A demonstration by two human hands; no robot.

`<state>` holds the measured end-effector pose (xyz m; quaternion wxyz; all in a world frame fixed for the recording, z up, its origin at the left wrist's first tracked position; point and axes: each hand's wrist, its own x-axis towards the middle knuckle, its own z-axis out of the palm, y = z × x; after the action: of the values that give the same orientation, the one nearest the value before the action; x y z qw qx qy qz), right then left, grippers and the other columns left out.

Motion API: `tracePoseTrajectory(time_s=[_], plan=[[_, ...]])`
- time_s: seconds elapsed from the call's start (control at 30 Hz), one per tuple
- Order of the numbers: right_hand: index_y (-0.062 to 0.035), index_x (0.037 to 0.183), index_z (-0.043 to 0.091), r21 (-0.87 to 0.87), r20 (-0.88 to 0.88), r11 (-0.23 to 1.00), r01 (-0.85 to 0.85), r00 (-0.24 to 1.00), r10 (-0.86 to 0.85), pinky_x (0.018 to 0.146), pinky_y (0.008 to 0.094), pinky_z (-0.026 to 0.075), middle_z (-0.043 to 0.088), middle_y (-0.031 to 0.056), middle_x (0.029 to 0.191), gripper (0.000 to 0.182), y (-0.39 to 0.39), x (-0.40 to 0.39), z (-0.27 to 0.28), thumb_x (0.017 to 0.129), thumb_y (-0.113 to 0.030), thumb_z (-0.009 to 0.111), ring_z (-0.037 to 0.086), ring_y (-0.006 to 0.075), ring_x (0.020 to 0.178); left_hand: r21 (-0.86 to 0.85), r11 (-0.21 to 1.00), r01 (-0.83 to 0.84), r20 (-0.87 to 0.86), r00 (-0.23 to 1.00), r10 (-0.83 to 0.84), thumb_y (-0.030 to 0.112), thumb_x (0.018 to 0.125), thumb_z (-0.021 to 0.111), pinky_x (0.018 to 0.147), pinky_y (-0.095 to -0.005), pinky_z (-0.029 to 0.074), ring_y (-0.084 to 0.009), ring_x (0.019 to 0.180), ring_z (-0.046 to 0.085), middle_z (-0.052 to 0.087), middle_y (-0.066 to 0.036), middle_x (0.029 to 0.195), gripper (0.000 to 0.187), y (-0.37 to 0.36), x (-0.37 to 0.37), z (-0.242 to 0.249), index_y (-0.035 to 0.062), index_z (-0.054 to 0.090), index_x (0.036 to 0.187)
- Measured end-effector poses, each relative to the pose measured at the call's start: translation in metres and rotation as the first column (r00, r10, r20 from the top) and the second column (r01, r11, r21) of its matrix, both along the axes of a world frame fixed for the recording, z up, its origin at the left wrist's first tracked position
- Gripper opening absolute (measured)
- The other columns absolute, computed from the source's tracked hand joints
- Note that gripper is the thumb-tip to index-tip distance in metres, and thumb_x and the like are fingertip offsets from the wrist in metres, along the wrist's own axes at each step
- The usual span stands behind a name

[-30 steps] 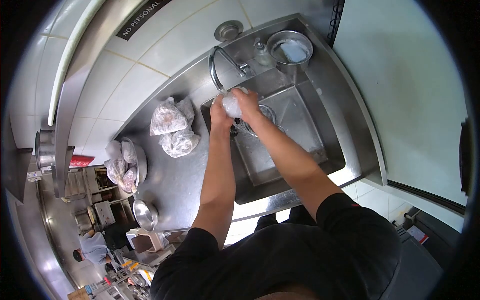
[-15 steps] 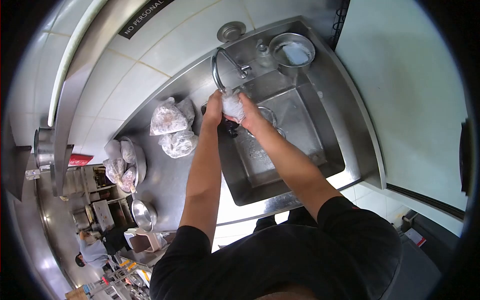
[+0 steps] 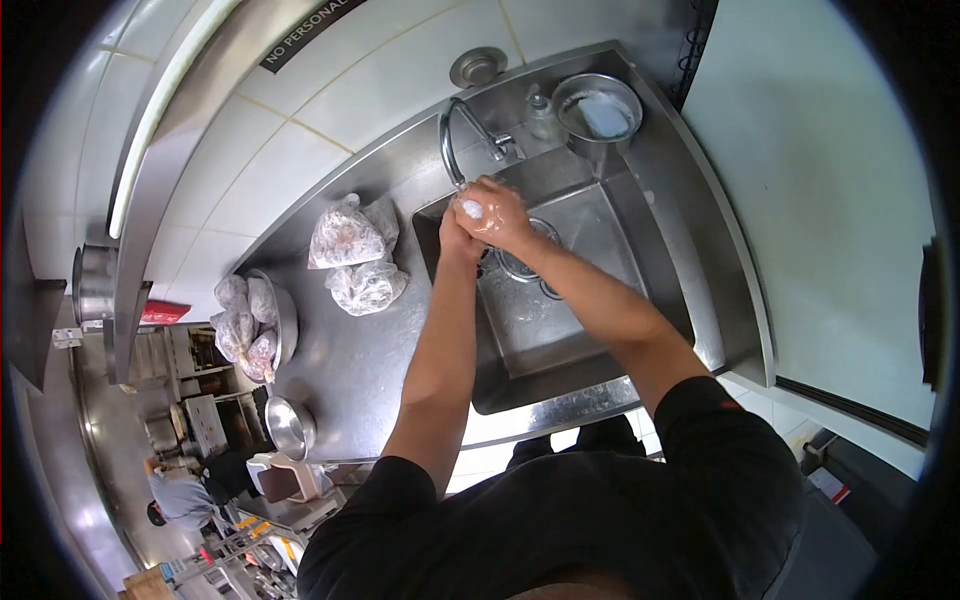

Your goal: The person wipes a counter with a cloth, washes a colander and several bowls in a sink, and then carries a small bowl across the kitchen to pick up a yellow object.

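- A bowl [image 3: 278, 322] stands at the left end of the steel counter [image 3: 350, 370], heaped with filled plastic bags, which keeps them together; a smaller empty bowl [image 3: 290, 428] sits nearer the counter's front edge.
- Two more filled bags [image 3: 352, 250] lie loose on the counter between the bowl and the sink's left rim, near the wall, within reach of the tap.
- The left hand [image 3: 458, 232] is closed around the underside of a small clear bag [image 3: 470, 208], just inside the sink's [image 3: 590, 300] back-left corner.
- The bag sits pressed between both palms, directly under the spout of the tap [image 3: 462, 140], likely so water reaches it over the basin.
- The right hand [image 3: 500, 215] wraps over the bag from above, fingers curled tight, touching the left hand.
- A metal pot [image 3: 598, 108] rests at the sink's back-right corner, well apart from the hands.
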<state>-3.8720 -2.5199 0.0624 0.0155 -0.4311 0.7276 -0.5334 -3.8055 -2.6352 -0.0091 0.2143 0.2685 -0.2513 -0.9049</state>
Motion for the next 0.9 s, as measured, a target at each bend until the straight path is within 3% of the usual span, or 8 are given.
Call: tracePoseTrajectory(time_s=[0.13,0.17,0.23,0.37,0.43,0.67,0.77,0.9], plan=[[-0.0058,0.093,0.069,-0.120,0.257,0.959,0.257,0.941,-0.220,0.076,0.0411,0.054,0.069,0.0169,0.094,0.019,-0.014,0.009,-0.008,0.081,-0.020,0.071,0.068,0.0334,0.087,-0.356,0.891,-0.283,0.204,0.907,0.369,0.015,0.098,0.056,0.072,-0.0373,0.058,-0.0236,0.086,0.068,0.066,-0.012,0.103,0.018,0.029,-0.011,0.043,0.0020,0.057,0.110],[-0.0056,0.093,0.069,-0.128,0.335,0.934,0.334,0.901,-0.276,0.074,0.0415,0.053,0.069,0.0168,0.092,0.019,-0.020,0.009,-0.012,0.081,-0.020,0.071,0.068,0.0334,0.085,-0.374,0.862,-0.342,0.182,0.884,0.430,0.006,0.093,0.061,0.063,-0.0319,0.055,-0.0189,0.078,0.066,0.066,-0.012,0.092,0.012,0.039,-0.013,0.059,-0.0003,0.057,0.102],[-0.0051,0.093,0.068,-0.120,0.491,0.869,0.480,0.790,-0.368,0.070,0.0422,0.052,0.069,0.0167,0.087,0.020,-0.032,0.013,-0.019,0.081,-0.020,0.069,0.068,0.0334,0.079,-0.620,0.762,-0.187,0.232,0.884,0.405,0.006,0.091,0.062,0.060,-0.0304,0.052,-0.0160,0.073,0.064,0.066,-0.011,0.084,0.009,0.028,-0.011,0.055,-0.0009,0.058,0.096],[-0.0017,0.097,0.068,-0.184,0.859,0.821,0.541,0.494,-0.133,0.069,0.0366,0.051,0.069,0.0114,0.083,0.020,-0.048,0.013,-0.032,0.083,-0.016,0.069,0.066,0.0220,0.075,-0.802,0.595,-0.056,0.246,0.877,0.414,0.005,0.089,0.065,0.055,-0.0275,0.047,-0.0110,0.064,0.059,0.065,-0.007,0.072,0.009,0.024,-0.010,0.064,-0.0008,0.059,0.086],[-0.0016,0.100,0.068,-0.187,0.958,0.815,0.549,0.286,0.027,0.070,0.0344,0.050,0.068,0.0081,0.086,0.021,-0.046,0.016,-0.026,0.084,-0.015,0.069,0.064,0.0176,0.078,-0.795,0.606,-0.011,0.317,0.845,0.431,0.004,0.090,0.064,0.054,-0.0262,0.045,-0.0093,0.063,0.056,0.062,-0.005,0.071,0.006,0.031,-0.008,0.076,0.0010,0.059,0.088],[-0.0074,0.107,0.066,-0.309,0.935,0.776,0.550,0.026,0.354,0.077,0.0346,0.051,0.067,0.0064,0.099,0.022,-0.029,0.021,-0.025,0.088,-0.019,0.068,0.064,0.0180,0.090,-0.867,0.498,-0.010,0.233,0.875,0.424,0.012,0.085,0.074,0.060,-0.0273,0.047,-0.0126,0.065,0.059,0.064,-0.005,0.075,0.013,0.025,-0.004,0.056,0.0026,0.064,0.085],[-0.0081,0.103,0.065,-0.434,0.849,0.770,0.468,-0.075,0.523,0.082,0.0366,0.053,0.068,0.0058,0.100,0.022,-0.014,0.024,-0.040,0.092,-0.027,0.064,0.066,0.0218,0.092,-0.987,-0.043,0.153,0.102,0.820,0.563,0.015,0.081,0.076,0.066,-0.0339,0.051,-0.0232,0.073,0.065,0.067,-0.011,0.083,0.016,0.045,0.009,0.073,0.0033,0.065,0.082],[-0.0090,0.105,0.065,-0.492,0.739,0.796,0.352,-0.315,0.596,0.087,0.0388,0.053,0.068,0.0056,0.101,0.024,0.035,0.048,-0.027,0.095,-0.031,0.058,0.065,0.0218,0.099,-0.951,-0.162,0.263,0.168,0.880,0.445,0.015,0.077,0.078,0.073,-0.0405,0.053,-0.0334,0.082,0.066,0.065,-0.014,0.088,0.018,0.078,0.038,0.093,0.0045,0.064,0.079]])
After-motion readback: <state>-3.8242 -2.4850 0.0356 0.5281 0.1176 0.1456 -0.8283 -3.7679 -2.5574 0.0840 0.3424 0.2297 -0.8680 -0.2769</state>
